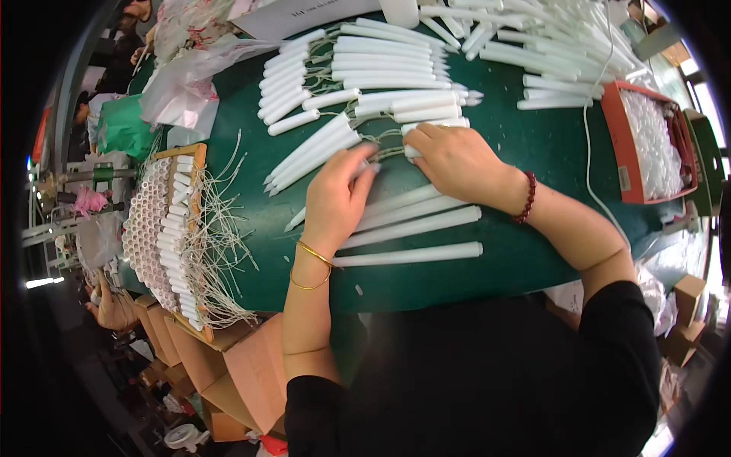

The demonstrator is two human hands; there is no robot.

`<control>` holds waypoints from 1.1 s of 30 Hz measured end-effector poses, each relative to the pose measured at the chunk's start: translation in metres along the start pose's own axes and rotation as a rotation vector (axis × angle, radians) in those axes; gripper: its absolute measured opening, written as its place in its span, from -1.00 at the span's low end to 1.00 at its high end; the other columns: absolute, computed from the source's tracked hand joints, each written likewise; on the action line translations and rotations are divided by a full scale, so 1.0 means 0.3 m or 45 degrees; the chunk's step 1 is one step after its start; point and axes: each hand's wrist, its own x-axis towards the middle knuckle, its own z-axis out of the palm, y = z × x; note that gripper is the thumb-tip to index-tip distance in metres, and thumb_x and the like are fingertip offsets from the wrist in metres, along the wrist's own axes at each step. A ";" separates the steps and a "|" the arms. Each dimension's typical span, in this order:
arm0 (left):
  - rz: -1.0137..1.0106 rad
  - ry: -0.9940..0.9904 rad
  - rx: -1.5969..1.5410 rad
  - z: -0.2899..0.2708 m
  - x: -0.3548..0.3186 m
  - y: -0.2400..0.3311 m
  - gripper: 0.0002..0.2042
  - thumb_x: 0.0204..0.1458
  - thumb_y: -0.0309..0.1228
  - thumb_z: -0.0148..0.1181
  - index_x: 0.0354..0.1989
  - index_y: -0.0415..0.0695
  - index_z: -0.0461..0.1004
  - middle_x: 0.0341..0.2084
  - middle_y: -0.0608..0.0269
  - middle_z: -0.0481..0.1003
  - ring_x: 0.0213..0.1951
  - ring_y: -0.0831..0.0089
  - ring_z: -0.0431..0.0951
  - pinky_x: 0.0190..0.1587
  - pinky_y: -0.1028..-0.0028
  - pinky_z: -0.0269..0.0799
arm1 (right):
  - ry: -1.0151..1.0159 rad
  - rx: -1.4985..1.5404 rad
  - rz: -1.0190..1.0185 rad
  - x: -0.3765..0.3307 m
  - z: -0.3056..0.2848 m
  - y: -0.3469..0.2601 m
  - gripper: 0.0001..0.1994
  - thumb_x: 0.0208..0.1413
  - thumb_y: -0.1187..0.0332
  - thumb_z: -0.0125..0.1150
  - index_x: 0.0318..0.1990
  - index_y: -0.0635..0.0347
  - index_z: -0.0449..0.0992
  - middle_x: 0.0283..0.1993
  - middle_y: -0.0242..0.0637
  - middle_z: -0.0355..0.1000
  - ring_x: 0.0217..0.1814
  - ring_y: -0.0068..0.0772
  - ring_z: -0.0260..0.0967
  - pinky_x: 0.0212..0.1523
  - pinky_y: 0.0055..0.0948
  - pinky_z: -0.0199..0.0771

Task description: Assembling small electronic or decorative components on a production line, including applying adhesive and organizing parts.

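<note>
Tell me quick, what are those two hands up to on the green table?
Left hand and right hand both down on white candles, fingers at the wicks. More candles piled all around on the green table. Nothing blocking.

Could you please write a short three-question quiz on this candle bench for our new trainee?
1. True or false: both hands rest on white candles on the green table.
2. Which wrist wears the dark red bead bracelet: (a) left, (b) right?
3. Fill in: the wooden rack of candles with loose wicks stands on the person's ____ side.

Key:
1. True: the left hand and right hand both press on white candles near their wick ends.
2. (b) right; the left wrist carries thin gold bangles.
3. left.
</note>
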 end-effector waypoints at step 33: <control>0.366 -0.429 0.329 0.023 -0.001 0.081 -0.70 -0.09 -0.38 0.30 -0.13 -0.08 0.50 -0.50 0.26 0.38 -0.54 0.27 0.39 -0.50 0.37 0.30 | -0.186 1.031 0.531 -0.091 -0.100 0.010 -0.87 0.03 0.42 0.20 -0.30 0.30 0.47 -0.50 -0.33 0.42 -0.48 -0.61 0.31 -0.44 -0.56 0.33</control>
